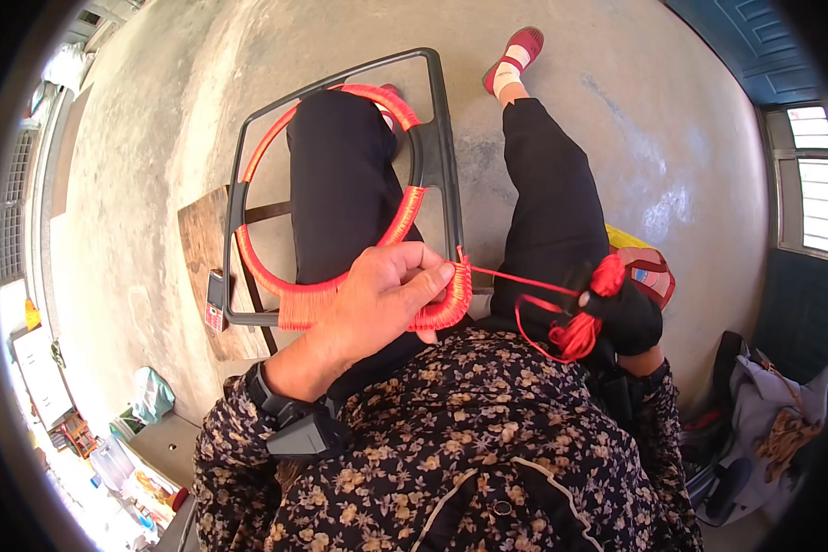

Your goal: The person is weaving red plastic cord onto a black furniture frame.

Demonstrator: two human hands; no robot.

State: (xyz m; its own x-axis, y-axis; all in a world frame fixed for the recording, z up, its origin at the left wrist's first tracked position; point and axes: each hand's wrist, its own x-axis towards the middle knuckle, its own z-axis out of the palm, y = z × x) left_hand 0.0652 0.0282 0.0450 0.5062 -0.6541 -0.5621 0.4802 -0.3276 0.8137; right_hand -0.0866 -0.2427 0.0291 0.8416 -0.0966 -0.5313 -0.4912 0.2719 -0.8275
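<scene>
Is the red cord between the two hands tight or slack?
Tight. The red cord runs in a straight line from the ring held by the left hand to the right hand.

My left hand [382, 299] sits at the middle of the view, forearm running in from the lower left with a dark band strapped at the wrist — fingers curled over, knuckles up, thumb tucked under in a closed grasp. My right hand [616, 308] is out to the right in a black glove, closed tight too — its wrist bends back toward my body.
</scene>
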